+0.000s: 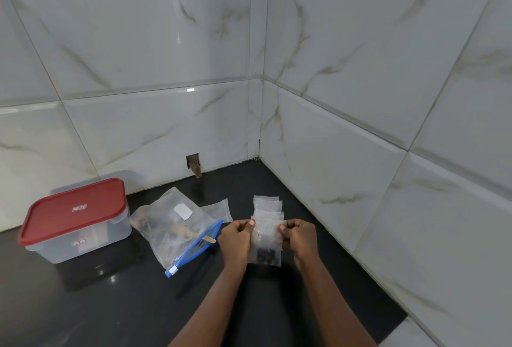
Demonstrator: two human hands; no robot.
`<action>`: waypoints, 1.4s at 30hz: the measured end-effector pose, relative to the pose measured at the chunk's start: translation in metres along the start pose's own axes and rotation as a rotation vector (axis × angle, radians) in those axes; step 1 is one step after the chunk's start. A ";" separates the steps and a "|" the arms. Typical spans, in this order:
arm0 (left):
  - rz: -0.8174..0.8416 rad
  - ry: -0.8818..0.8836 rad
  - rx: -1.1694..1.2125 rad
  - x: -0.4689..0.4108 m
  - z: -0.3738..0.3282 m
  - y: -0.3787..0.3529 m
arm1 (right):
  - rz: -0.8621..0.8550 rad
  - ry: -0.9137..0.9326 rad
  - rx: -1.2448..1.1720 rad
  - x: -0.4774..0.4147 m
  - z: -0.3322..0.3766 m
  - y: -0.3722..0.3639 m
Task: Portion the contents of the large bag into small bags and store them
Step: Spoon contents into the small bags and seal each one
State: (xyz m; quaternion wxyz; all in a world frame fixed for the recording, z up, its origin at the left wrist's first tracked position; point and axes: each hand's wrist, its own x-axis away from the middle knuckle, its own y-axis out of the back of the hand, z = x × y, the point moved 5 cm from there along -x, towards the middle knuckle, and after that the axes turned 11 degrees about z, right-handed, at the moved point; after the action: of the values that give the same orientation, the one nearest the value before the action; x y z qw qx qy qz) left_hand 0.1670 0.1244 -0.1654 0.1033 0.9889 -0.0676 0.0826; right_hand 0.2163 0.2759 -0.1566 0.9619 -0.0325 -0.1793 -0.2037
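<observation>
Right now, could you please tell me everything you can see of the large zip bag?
The large zip bag is clear, crinkled plastic with a blue zip strip along its mouth and a white label on top. It lies on the black counter, holding brownish and dark pieces, between the red-lidded container and the left hand.

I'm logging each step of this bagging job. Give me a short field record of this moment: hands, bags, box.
small bag: clear, dark pieces at the bottom
left hand: pinches its top left edge
right hand: pinches its top right edge
large bag: lies on the counter to the left of both hands, blue zipper strip, contents inside
spare small bags: fanned stack just beyond the hands
container: red lid on, far left
</observation>
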 end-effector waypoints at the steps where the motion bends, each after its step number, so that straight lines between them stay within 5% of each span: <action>1: -0.008 -0.007 -0.034 -0.001 0.000 -0.001 | -0.007 -0.012 0.008 -0.001 -0.001 0.001; 33: 0.008 0.025 -0.238 -0.034 0.004 -0.032 | -0.180 0.055 0.300 -0.046 -0.016 0.010; 38: -0.016 0.009 -0.229 -0.037 -0.006 -0.024 | -0.314 0.205 0.561 -0.042 0.001 0.001; 42: -0.066 -0.017 -0.215 -0.041 -0.014 -0.012 | -0.193 0.352 0.671 -0.048 0.024 -0.035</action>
State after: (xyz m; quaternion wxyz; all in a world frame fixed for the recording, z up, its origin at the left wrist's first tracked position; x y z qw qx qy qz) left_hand 0.1271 0.1441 -0.1615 0.2110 0.9744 -0.0444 0.0631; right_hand 0.1532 0.2650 -0.1521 0.9115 0.3364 -0.0705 -0.2258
